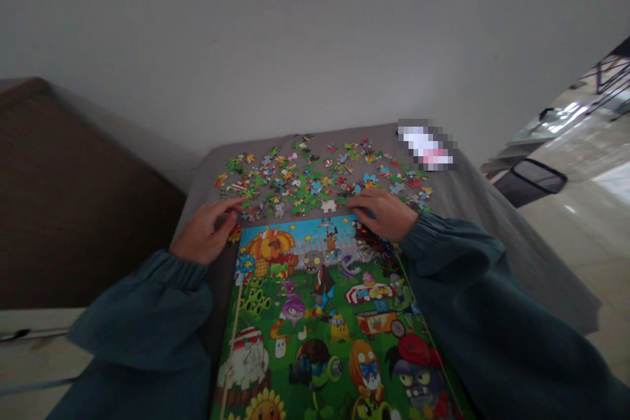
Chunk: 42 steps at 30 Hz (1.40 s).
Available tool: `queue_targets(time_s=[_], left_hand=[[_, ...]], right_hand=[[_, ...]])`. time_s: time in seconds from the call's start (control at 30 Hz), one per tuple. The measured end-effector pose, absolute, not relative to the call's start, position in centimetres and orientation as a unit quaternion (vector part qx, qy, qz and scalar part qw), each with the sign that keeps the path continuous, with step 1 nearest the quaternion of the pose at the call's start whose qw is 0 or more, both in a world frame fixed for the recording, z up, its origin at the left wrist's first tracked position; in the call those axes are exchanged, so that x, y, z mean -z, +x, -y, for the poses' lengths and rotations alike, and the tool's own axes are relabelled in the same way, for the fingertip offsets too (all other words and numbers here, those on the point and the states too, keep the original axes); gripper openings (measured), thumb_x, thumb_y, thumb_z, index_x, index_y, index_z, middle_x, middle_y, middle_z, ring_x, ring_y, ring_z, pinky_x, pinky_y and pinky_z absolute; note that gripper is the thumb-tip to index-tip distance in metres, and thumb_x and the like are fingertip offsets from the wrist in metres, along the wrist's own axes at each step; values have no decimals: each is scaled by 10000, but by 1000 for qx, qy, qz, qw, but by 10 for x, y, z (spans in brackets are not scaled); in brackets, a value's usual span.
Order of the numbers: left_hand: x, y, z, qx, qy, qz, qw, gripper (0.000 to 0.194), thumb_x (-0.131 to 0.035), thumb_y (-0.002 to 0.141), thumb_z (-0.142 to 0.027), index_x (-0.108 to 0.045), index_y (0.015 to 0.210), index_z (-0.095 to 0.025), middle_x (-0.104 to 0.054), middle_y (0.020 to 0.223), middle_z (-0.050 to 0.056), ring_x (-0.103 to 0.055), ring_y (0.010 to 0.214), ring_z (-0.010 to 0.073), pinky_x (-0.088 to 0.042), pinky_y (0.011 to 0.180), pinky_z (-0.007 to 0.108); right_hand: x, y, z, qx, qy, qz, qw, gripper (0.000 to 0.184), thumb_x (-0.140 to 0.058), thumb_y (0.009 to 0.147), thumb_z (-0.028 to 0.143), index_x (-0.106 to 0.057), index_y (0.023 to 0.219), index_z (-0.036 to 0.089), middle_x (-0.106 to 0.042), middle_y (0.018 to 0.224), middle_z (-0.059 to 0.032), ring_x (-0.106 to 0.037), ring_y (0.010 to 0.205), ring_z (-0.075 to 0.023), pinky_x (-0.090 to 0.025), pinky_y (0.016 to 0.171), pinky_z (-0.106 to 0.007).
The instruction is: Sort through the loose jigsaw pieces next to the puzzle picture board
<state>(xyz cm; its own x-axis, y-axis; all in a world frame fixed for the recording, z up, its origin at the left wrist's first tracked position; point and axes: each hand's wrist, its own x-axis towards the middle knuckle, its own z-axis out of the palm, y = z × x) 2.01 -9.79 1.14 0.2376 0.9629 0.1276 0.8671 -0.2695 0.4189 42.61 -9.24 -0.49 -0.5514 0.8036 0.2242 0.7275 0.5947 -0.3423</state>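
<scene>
A colourful cartoon puzzle picture (325,315) lies on a grey-covered table (492,223), running from the near edge toward the middle. Beyond it lie several loose jigsaw pieces (315,177), scattered across the far part of the table. My left hand (207,233) rests by the picture's top left corner, index finger stretched toward the pieces and the other fingers curled; whether they hold a piece is hidden. At the picture's top right corner my right hand (381,210) lies palm down, fingers together and reaching left over the pieces. Both arms wear dark teal sleeves.
A blurred-out white object (427,144) lies at the table's far right corner. A brown panel (73,197) stands to the left. A white wall rises behind. On the right is a shiny floor with a dark bin (534,180).
</scene>
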Motion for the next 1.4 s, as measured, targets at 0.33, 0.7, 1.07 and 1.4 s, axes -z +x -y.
queue_targets(time_s=[0.33,0.7,1.07,1.4], left_hand=[[-10,21,98,-172,787,-579,126,575,-385,958,-483,-656,1374,-192,-753,1161,111,-660,1075,293,-526,1025,485],[-11,16,95,-157,786,-586,118,593,-370,957,-526,-659,1366,-208,-743,1216,113,-650,1146,306,-492,1082,490],[-9,3,104,-25,736,-670,95,771,-437,875,-712,-548,1524,-312,-456,1598,122,-348,1489,459,-336,1150,704],[-3,0,101,-23,730,-679,77,696,-433,921,-730,-540,1524,-399,-426,1627,98,-308,1511,485,-353,1147,691]], right_hand=[[6,425,96,-73,-457,867,186,308,-504,1006,207,-765,1168,228,-800,1114,-75,-698,1071,-251,-346,992,-451],[8,419,96,-99,-466,863,168,340,-526,995,180,-755,1242,224,-786,1164,-94,-688,1107,-266,-388,1005,-459],[11,417,97,-61,-382,908,158,375,-507,1066,321,-681,1375,200,-628,1491,-104,-501,1413,-301,-419,1144,-521],[6,410,102,-80,-416,900,109,429,-490,1085,442,-686,1400,227,-580,1549,-95,-385,1492,-344,-369,1192,-589]])
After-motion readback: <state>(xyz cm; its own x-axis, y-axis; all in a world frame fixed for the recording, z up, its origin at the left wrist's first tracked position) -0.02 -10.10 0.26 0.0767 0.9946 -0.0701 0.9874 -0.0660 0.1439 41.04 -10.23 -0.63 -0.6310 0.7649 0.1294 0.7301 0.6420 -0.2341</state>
